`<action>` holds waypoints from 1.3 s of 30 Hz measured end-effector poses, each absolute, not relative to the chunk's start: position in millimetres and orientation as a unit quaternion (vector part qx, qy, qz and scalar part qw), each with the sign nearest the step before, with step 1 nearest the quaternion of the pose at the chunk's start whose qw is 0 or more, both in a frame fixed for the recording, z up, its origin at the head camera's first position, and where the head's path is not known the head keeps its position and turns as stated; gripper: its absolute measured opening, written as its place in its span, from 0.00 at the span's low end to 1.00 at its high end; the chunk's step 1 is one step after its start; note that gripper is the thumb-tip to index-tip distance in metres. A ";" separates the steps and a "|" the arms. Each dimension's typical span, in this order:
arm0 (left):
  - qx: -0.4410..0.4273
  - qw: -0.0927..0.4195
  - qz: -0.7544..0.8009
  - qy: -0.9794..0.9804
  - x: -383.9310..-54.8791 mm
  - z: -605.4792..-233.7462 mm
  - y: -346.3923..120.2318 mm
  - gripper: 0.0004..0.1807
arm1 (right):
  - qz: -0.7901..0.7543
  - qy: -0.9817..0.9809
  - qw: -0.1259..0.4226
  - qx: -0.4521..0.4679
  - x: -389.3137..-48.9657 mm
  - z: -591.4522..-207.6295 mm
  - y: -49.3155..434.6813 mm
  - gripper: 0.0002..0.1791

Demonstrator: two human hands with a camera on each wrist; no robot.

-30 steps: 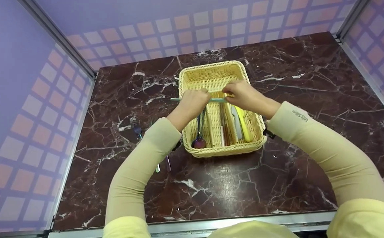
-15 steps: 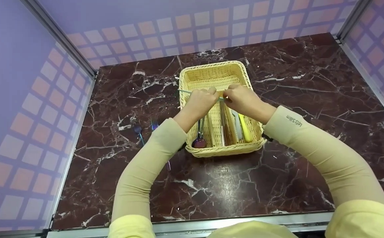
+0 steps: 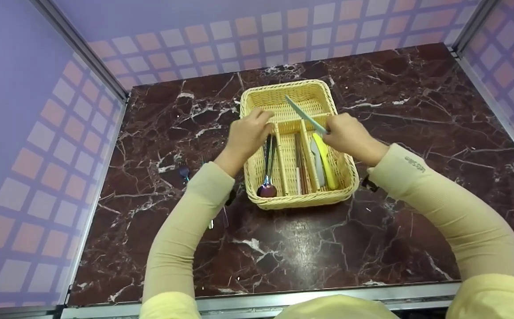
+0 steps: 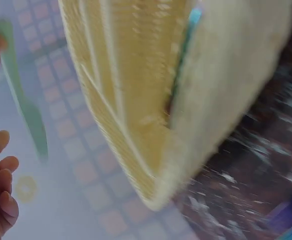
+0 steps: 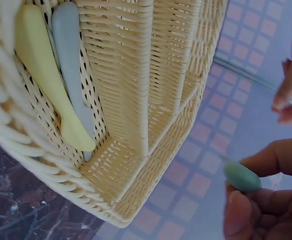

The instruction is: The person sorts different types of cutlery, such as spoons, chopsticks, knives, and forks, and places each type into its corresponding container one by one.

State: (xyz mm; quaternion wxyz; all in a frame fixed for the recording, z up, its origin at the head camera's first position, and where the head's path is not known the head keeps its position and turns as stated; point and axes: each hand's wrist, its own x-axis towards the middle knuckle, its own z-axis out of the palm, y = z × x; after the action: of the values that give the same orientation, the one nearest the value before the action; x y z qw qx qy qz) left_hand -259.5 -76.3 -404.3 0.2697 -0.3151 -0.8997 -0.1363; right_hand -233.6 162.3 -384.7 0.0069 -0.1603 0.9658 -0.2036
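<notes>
My right hand (image 3: 347, 135) pinches a pale green table knife (image 3: 305, 114) by its handle end, the blade slanting up and left over the basket. In the right wrist view the rounded handle end (image 5: 243, 177) shows between thumb and fingers. My left hand (image 3: 249, 135) holds nothing; its loosely bent fingers hover above the left compartment, apart from the knife. Below both hands stands a woven yellow basket (image 3: 305, 204) with dividers. A yellow knife (image 5: 45, 75) and a grey knife (image 5: 68, 55) lie in its right compartment.
Dark, shiny spoons (image 3: 266, 190) lie in the basket's left compartment, thin brown and white sticks (image 3: 299, 166) in the middle one. Left of the basket, a fork (image 3: 184, 172) and other cutlery handles (image 3: 211, 224) lie on the marble tabletop (image 3: 398, 239), partly behind my left arm.
The left hand has let go of the green knife and moved left. The right hand has moved right with the knife, which has turned from nearly level to slanting up toward the basket's back.
</notes>
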 end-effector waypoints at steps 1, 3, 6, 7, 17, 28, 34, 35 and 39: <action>-0.303 0.270 -0.141 -0.903 -261.0 -407.0 -83.0 0.10 | -0.207 0.967 0.030 -0.148 -233.3 -384.7 167.4 0.06; -0.280 0.279 -0.152 -0.906 -263.2 -412.5 -96.2 0.09 | -0.218 0.964 0.081 -0.126 -232.7 -385.1 177.6 0.07; -0.249 0.297 -0.165 -0.907 -265.2 -419.1 -113.7 0.08 | -0.226 0.959 0.145 -0.097 -231.7 -386.6 190.6 0.06; -0.240 0.303 -0.169 -0.907 -265.9 -420.9 -118.5 0.08 | -0.227 0.956 0.161 -0.089 -231.3 -387.3 193.4 0.06; -0.186 0.285 -0.178 -0.923 -269.9 -433.7 -139.5 0.08 | -0.236 0.940 0.227 -0.092 -239.6 -407.8 181.4 0.06; -0.188 0.291 -0.168 -0.923 -270.3 -437.7 -144.7 0.08 | -0.258 0.897 0.337 -0.120 -245.2 -424.9 167.7 0.08; -0.175 0.285 -0.169 -0.927 -270.1 -439.6 -148.6 0.08 | -0.260 0.897 0.334 -0.128 -244.8 -423.5 167.8 0.14; -0.170 0.279 -0.170 -0.930 -269.9 -440.1 -149.5 0.09 | -0.260 0.898 0.331 -0.129 -244.8 -422.2 168.2 0.15; -0.129 0.219 -0.167 -0.952 -270.6 -442.4 -155.7 0.10 | -0.268 0.906 0.304 -0.122 -247.0 -414.9 173.1 0.11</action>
State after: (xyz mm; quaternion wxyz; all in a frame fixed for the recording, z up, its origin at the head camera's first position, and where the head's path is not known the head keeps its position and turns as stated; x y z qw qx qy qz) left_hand -270.6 -155.7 -442.4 0.2191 -0.1295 -0.9525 -0.1672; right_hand -247.0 173.1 -414.9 0.3045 -0.1222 0.9057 -0.2685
